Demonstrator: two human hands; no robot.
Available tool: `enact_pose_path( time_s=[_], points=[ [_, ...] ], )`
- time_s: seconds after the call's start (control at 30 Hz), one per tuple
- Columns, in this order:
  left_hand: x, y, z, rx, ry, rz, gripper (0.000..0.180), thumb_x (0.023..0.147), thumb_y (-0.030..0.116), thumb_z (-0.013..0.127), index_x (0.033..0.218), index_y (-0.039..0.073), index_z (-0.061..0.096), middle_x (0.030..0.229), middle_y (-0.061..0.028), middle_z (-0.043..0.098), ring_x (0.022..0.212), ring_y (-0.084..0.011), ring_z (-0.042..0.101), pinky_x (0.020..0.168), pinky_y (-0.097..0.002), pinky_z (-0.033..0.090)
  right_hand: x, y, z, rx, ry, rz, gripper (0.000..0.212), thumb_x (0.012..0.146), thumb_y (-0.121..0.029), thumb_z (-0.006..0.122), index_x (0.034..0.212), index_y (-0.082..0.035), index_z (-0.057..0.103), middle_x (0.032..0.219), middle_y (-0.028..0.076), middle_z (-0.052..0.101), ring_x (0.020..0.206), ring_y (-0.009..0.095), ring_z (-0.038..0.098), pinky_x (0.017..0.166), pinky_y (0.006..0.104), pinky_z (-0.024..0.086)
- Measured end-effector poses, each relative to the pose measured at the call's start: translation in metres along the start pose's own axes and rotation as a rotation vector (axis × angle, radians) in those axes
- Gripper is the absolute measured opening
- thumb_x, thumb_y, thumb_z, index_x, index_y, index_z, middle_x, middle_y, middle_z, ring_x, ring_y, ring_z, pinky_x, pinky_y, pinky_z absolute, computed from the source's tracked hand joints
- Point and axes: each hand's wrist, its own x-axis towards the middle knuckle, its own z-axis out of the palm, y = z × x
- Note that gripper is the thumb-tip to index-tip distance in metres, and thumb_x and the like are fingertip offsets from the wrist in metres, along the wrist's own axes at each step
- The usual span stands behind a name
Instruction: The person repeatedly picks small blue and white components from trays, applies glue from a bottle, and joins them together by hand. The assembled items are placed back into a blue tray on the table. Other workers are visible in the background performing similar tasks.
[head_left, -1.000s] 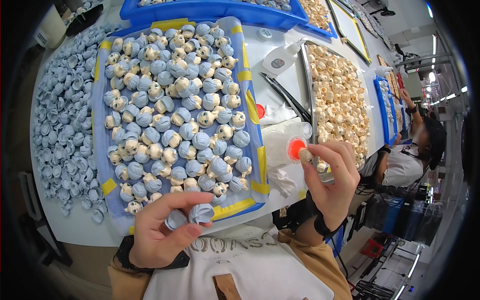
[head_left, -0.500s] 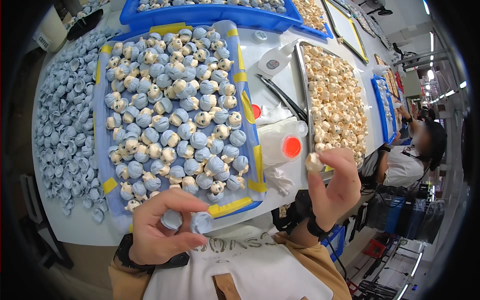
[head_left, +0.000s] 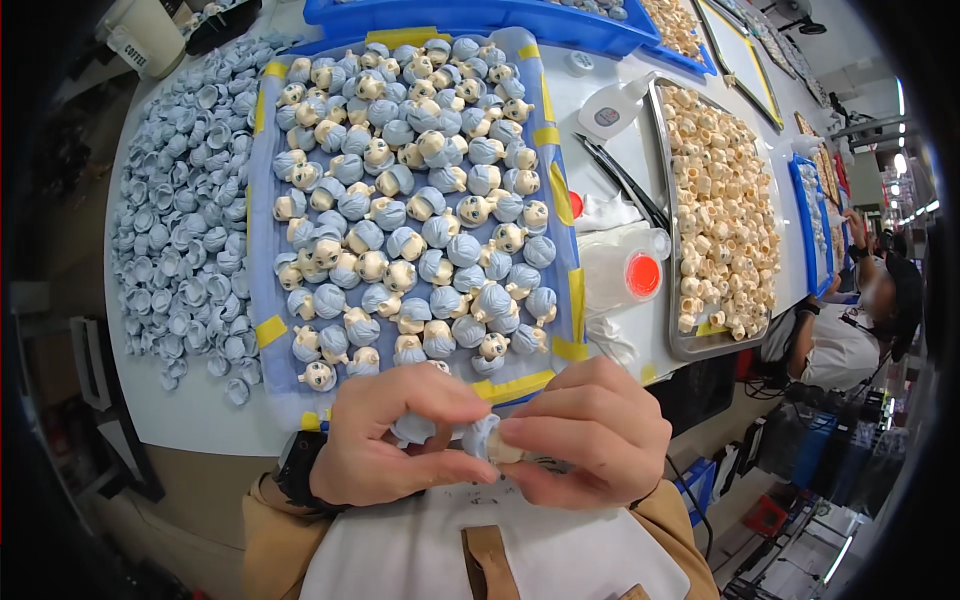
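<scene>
In front of my apron, both hands meet over two small doll-head parts. My left hand (head_left: 385,440) is closed, pinching a light blue hair cap (head_left: 480,436) between thumb and forefinger. A second blue hair cap (head_left: 413,428) sits tucked inside the curl of its fingers. My right hand (head_left: 597,435) grips a cream doll face piece (head_left: 504,451), mostly hidden by its fingers, and presses it against the pinched cap. Just beyond my hands lies a blue-lined tray (head_left: 280,385) full of joined doll heads (head_left: 463,250) with blue hair.
Loose blue hair caps (head_left: 185,215) are heaped at the left. On the right, a metal tray (head_left: 715,347) holds cream face pieces. Between the trays are tweezers (head_left: 625,180), a white bottle (head_left: 612,108) and a red-topped container (head_left: 642,273). A co-worker (head_left: 835,340) sits far right.
My right hand has come left from the metal tray's near edge with the face piece. The face piece now touches the left hand's hair cap. The view has shifted slightly.
</scene>
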Motion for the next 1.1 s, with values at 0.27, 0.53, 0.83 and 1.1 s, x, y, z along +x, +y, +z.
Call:
enact_pose_path(
  time_s=[0.27, 0.53, 0.83, 1.1],
  points=[
    [-0.002, 0.006, 0.007, -0.095, 0.063, -0.085, 0.055, 0.070, 0.014, 0.078, 0.115, 0.001, 0.047, 0.091, -0.0075, 0.062, 0.069, -0.0060, 0.052, 0.062, -0.0216, 0.041, 0.006, -0.014, 0.010, -0.167, -0.013, 0.019, 0.044, 0.062, -0.019, 0.075, 0.098, 0.002, 0.062, 0.081, 0.006, 0.058, 0.066, 0.020, 0.053, 0.056, 0.0295, 0.042],
    [-0.006, 0.023, -0.001, 0.071, -0.179, -0.344, 0.050, 0.086, 0.028, 0.061, 0.120, -0.002, 0.042, 0.090, -0.0061, 0.062, 0.076, -0.0078, 0.055, 0.066, -0.0214, 0.042, -0.005, -0.004, 0.011, -0.365, 0.006, -0.133, 0.040, 0.065, -0.032, 0.070, 0.094, -0.005, 0.065, 0.074, -0.001, 0.053, 0.060, 0.014, 0.046, 0.055, 0.0279, 0.036],
    [0.085, 0.076, -0.066, 0.971, -0.150, -0.335, 0.026, 0.077, 0.018, 0.066, 0.097, 0.002, 0.060, 0.075, -0.0045, 0.061, 0.062, -0.0091, 0.057, 0.059, -0.0246, 0.045, -0.020, 0.002, -0.012, -0.217, 0.085, 0.102, 0.056, 0.063, -0.029, 0.075, 0.110, -0.005, 0.058, 0.096, 0.010, 0.058, 0.083, 0.025, 0.057, 0.069, 0.0340, 0.044],
    [0.111, 0.076, -0.102, 0.919, 0.120, -0.132, 0.047, 0.082, 0.012, 0.051, 0.127, 0.002, 0.037, 0.087, -0.0039, 0.045, 0.067, -0.0101, 0.047, 0.062, -0.0239, 0.042, -0.074, 0.031, -0.101, -0.717, 0.369, 0.643, 0.027, 0.077, -0.006, 0.061, 0.104, 0.000, 0.059, 0.093, 0.015, 0.059, 0.082, 0.029, 0.057, 0.071, 0.0348, 0.044]
  ],
)
